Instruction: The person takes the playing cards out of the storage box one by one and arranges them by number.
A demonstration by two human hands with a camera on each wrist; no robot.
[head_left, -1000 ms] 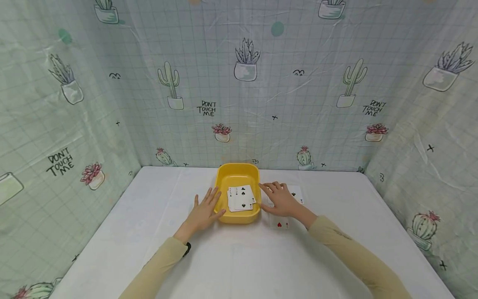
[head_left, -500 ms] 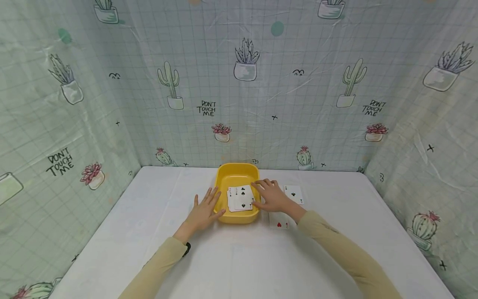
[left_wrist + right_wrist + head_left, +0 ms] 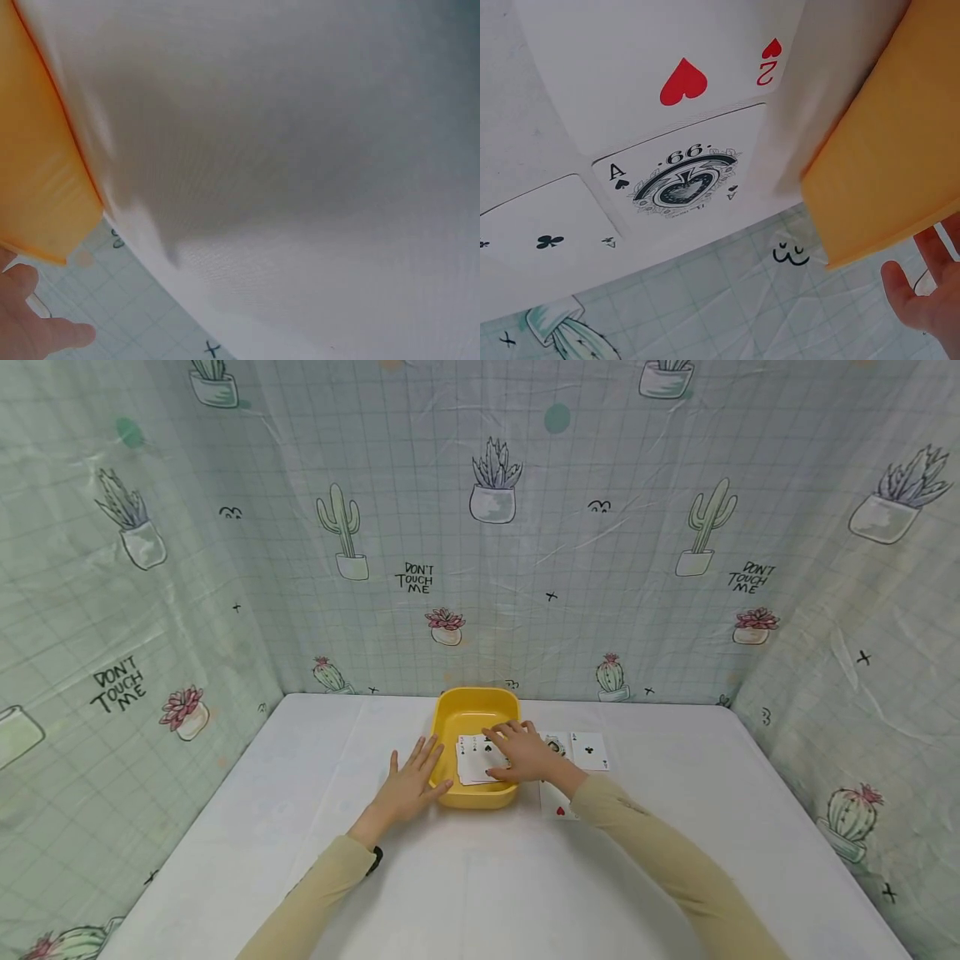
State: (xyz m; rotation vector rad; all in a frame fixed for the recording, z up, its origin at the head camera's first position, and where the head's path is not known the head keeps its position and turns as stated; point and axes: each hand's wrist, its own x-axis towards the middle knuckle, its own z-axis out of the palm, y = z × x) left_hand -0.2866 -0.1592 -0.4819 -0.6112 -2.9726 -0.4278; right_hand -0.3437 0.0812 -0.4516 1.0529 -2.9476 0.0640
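Observation:
A yellow plastic bin (image 3: 476, 798) holds several loosely stacked playing cards (image 3: 474, 767), face up. On its left rim my left hand (image 3: 405, 787) rests with fingers spread; its fingertips (image 3: 75, 334) also show beside the bin in the left wrist view. My right hand (image 3: 521, 755) reaches over the bin's right rim, fingers extended across the right part of the stack and covering some of it. Right of the bin, partly behind my right wrist, lie an ace of spades (image 3: 682, 180), a two of hearts (image 3: 667, 67) and an ace of clubs (image 3: 590, 751).
The white table (image 3: 465, 885) carries the bin near its back edge. Behind and along both sides hangs a cactus-print cloth (image 3: 412, 452). The loose cards lie flat and close together between the bin and the table's right side.
My right hand has moved left, from the bin's right rim to over the card stack, uncovering the ace of clubs and part of the ace of spades. The left hand has stayed put.

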